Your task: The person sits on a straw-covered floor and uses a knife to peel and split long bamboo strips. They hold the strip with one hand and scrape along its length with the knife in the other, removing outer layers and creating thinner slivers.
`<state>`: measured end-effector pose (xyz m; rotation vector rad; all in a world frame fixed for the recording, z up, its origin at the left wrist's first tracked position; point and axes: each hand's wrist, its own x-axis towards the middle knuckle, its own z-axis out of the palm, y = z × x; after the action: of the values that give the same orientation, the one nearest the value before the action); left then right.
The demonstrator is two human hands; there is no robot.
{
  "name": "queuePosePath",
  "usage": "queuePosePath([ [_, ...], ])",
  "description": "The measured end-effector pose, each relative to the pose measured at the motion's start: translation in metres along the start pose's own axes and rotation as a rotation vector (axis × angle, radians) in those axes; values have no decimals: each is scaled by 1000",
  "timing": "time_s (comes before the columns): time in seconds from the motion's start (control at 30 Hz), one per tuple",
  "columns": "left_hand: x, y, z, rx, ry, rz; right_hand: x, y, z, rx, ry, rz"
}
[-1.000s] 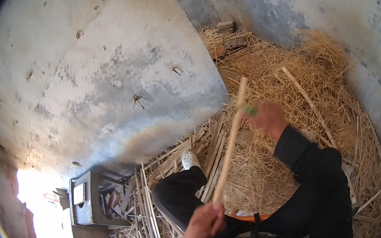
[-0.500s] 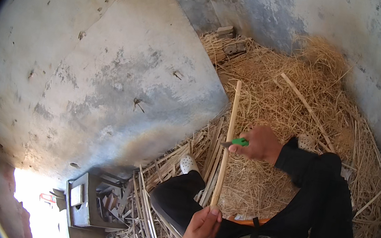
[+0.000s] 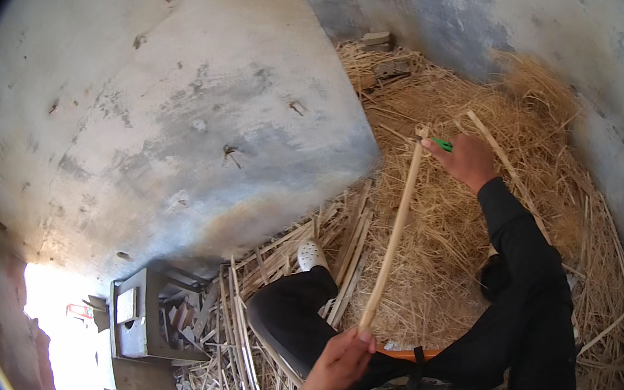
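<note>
My left hand (image 3: 340, 365) is closed round the near part of a long pale wooden strip (image 3: 396, 235), which slants up and away from me. At the strip's far end, my right hand (image 3: 467, 159) grips a green-handled knife (image 3: 441, 144). Its blade is at the tip of the strip, where a small curled shaving (image 3: 421, 131) shows. The blade itself is mostly too small to make out. My right arm is stretched far forward.
Straw and shavings (image 3: 444, 221) cover the floor. A loose strip (image 3: 504, 162) lies on them at the right. Split sticks (image 3: 349, 268) are piled beside my left shoe (image 3: 311, 255). A plastered wall (image 3: 203, 116) rises at the left, near a box-like wooden stand (image 3: 143, 319).
My right hand has slid the knife from the strip's middle to its far end, and a curl now shows there. The strip's far end has swung slightly right; my left hand keeps its hold.
</note>
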<state>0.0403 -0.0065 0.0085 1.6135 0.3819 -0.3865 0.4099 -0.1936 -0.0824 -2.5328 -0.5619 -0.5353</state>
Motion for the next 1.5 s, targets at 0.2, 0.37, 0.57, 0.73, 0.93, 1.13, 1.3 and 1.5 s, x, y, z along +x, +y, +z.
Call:
queuePosePath([
  [0.2,10,-8,-5,-59,-71,29,-2,11,0,-86,-47,20],
  [0.37,-18,-6,-4,10,-94,64,5,75,-5,-5,-182,476],
  [0.57,14,-3,-21,-126,40,12,-6,-21,-39,117,-89,-25],
  [0.73,31,1,-20,-80,119,150,-88,-122,-49,288,-256,-447],
  [0.93,26,15,-8,23,169,207,-71,-102,-27,242,-258,-326],
  [1.13,20,17,-4,73,199,199,-70,-114,-41,345,-311,-251],
  [1.3,23,16,-5,142,223,264,-99,-128,-39,356,-172,-468],
  [1.5,22,8,-5,284,295,332,-80,-110,-28,300,-277,-325],
])
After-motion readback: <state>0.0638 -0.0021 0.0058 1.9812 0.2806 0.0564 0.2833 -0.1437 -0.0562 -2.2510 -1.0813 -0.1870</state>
